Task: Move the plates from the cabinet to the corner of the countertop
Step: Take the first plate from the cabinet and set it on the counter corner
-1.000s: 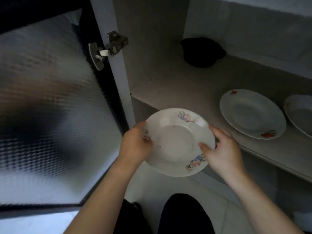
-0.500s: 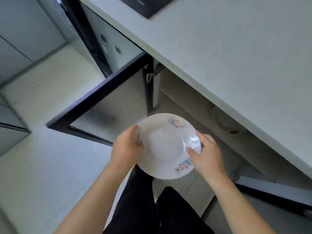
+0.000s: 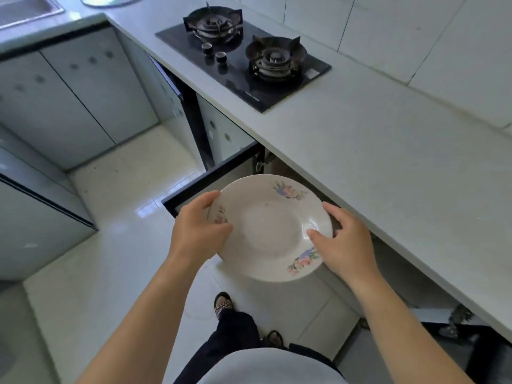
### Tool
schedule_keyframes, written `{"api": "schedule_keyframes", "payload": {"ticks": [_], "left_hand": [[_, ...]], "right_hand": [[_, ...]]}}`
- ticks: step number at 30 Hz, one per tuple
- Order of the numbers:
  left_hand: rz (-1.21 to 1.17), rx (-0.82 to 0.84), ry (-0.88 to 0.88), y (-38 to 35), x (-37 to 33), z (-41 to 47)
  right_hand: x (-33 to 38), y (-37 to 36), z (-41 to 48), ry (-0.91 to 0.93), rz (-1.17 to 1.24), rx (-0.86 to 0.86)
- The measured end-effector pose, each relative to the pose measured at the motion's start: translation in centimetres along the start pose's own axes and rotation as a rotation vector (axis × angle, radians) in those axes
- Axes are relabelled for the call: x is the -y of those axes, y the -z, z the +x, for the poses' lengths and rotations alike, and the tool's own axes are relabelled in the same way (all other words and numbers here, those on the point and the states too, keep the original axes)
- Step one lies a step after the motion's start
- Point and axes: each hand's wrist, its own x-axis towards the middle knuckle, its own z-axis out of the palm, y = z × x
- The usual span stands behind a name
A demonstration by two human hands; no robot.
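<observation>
A white plate with flower prints [image 3: 268,225] is held level between both hands, in front of the countertop edge and above the floor. My left hand [image 3: 198,231] grips its left rim, thumb on top. My right hand [image 3: 343,245] grips the right rim, thumb lying on the plate's inner face. The pale countertop [image 3: 374,151] runs from the upper left to the right, and its corner [image 3: 110,16] lies far off at the upper left. The cabinet below the counter stands open, its dark-framed door [image 3: 205,176] swung out behind the plate. The shelf and other plates are hidden.
A black two-burner gas hob [image 3: 243,54] is set in the counter beyond the plate. A sink edge [image 3: 25,12] and a round glass lid [image 3: 108,0] show at the top left. Closed cabinet doors [image 3: 83,87] line the left side. A second open door [image 3: 454,320] hangs at the lower right.
The view rose from inside the cabinet to above the counter. The plate came out of the cabinet and up with both hands, and the shelf with the other plates dropped out of sight.
</observation>
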Motion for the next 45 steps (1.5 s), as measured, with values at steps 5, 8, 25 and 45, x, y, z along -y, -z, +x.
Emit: {"api": "schedule_keyframes", "payload": {"ticks": [5,8,25,45], "left_hand": [[-0.021,-0.043,0.006,4.4,1.6,-1.3],[-0.007,-0.084,-0.004,7.4,3.2,-1.6],[-0.047,-0.477,0.095,36.3,17.8,-0.9],[-0.183,-0.502,0.114,48.5,22.1,15.9]], "right_hand": [[3.1,-2.4,-1.9,0.069,0.031,0.021],[5.6,-4.5,-2.5,0.106,0.029,0.040],[26.4,-30.6,-6.9,0.395,0.089,0.326],[37.2,-45.7,5.1,0.330,0.170,0.376]]}}
